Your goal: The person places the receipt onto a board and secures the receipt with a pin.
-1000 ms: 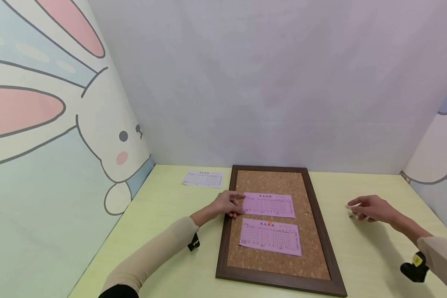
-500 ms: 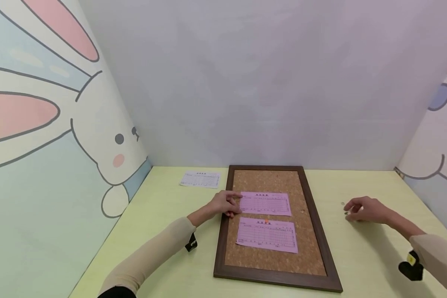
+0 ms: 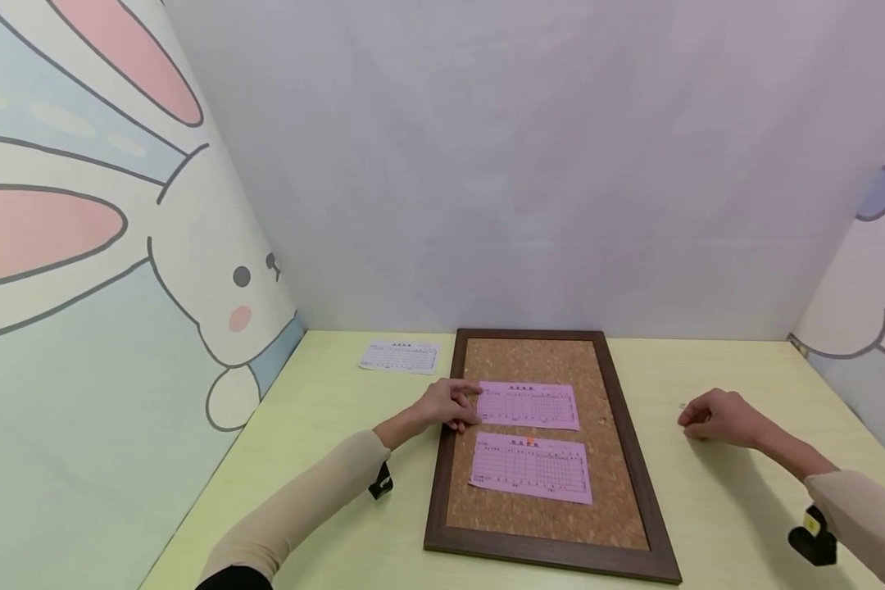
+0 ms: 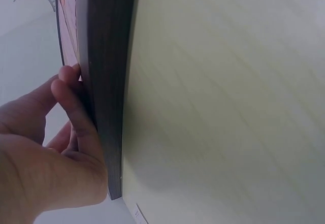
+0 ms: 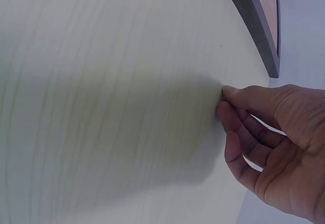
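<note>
A cork board (image 3: 546,500) in a dark wooden frame (image 3: 437,492) lies flat on the pale green table (image 3: 339,459). Two pink printed slips lie on it, an upper one (image 3: 534,406) and a lower one (image 3: 531,469) with a small orange pin (image 3: 531,441) at its top edge. My left hand (image 3: 448,405) reaches over the frame's left side (image 4: 106,82), its fingertips resting on the upper slip's left end. My right hand (image 3: 715,418) is on the table to the right of the board. Its fingers are curled, with thumb and forefinger tips (image 5: 223,94) together against the table; nothing shows between them.
A white printed slip (image 3: 401,356) lies on the table at the back left of the board. A tiny pale thing (image 3: 682,406) lies on the table by my right fingertips. Walls with cartoon rabbits close the table in at left, back and right.
My right hand has lowered a little and curled its fingers in, tips now down on the table. My left hand has stayed on the upper pink slip.
</note>
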Demonstrator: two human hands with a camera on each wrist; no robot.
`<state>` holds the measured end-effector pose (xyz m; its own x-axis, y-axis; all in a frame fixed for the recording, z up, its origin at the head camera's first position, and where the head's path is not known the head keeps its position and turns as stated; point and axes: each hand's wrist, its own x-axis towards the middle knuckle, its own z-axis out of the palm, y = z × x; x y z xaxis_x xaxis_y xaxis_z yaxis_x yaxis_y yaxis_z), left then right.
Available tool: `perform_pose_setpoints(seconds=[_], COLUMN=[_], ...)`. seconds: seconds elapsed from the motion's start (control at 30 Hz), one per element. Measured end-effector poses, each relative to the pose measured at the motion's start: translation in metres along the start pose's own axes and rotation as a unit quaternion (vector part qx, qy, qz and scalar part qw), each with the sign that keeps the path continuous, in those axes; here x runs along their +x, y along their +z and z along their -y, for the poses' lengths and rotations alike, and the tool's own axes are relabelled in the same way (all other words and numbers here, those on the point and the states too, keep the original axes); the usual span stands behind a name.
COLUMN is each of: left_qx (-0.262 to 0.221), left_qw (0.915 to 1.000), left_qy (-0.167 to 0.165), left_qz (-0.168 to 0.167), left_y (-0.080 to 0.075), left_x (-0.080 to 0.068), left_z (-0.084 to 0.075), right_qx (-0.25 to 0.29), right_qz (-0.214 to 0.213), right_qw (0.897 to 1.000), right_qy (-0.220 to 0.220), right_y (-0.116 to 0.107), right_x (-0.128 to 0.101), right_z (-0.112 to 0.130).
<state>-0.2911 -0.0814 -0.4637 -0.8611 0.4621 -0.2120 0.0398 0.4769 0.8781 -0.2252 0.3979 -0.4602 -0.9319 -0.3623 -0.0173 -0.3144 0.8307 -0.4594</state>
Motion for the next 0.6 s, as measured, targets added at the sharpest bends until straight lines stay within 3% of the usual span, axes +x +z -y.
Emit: perform_pose_setpoints(seconds=[0.33,0.6], left_qx=[-0.002,-0.009], left_qw=[1.0,1.0], left_qy=[0.003,0.0], left_qz=[0.001,0.0], left_y=[0.0003,0.0005], left_x=[0.0,-0.0005], left_z=[0.0016,-0.0002], right_qx=[-0.01,0.032], right_qz=[-0.021,-0.006], right_qw=[1.0,0.999], right_qy=[0.006,-0.038], right_y=[0.0055,0.0079], right_x=[0.0011,0.0039], right_z=[-0.0012,-0.0013])
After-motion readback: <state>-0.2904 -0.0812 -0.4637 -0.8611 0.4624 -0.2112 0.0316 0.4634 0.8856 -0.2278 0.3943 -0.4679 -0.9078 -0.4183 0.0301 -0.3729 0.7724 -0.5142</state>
